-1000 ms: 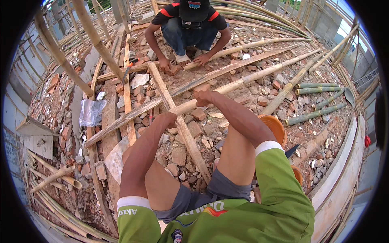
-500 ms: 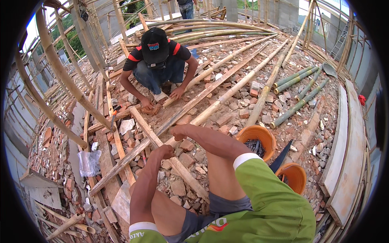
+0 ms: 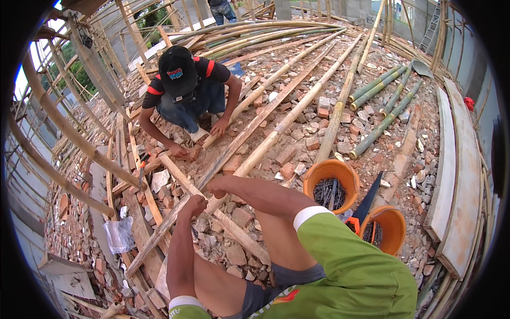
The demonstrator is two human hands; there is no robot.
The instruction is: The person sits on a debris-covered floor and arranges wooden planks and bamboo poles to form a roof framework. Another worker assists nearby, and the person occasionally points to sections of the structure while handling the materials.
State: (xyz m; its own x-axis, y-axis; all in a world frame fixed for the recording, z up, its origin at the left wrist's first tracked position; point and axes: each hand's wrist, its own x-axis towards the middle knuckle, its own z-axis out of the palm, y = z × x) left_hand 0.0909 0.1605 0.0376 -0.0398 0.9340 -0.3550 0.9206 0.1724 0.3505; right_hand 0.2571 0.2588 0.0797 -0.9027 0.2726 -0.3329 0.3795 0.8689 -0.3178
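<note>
My left hand (image 3: 194, 206) is closed over the short wooden batten (image 3: 239, 236), close to where it crosses a long plank (image 3: 249, 130). What its fingers hold is hidden. My right hand (image 3: 217, 186) is curled just beyond it, its wrist passing over a pale bamboo pole (image 3: 272, 139); whatever it grips cannot be made out. Across from me a person in a black cap (image 3: 178, 72) squats. One of that person's hands (image 3: 219, 126) rests by another bamboo pole (image 3: 265, 87), the other (image 3: 178, 150) by a brick piece (image 3: 192, 154).
To my right stand an orange bucket of nails (image 3: 332, 186) and a second orange bucket (image 3: 385, 228), with a handsaw (image 3: 366, 202) between them. Green bamboo lengths (image 3: 388, 119) lie farther off. Broken brick covers the ground. Boards (image 3: 462, 175) line the right; bamboo props (image 3: 74, 130) stand left.
The view has shifted a little, showing more of the buckets and the saw's orange handle. My left hand has moved slightly up and left along the batten. The other person stays squatting.
</note>
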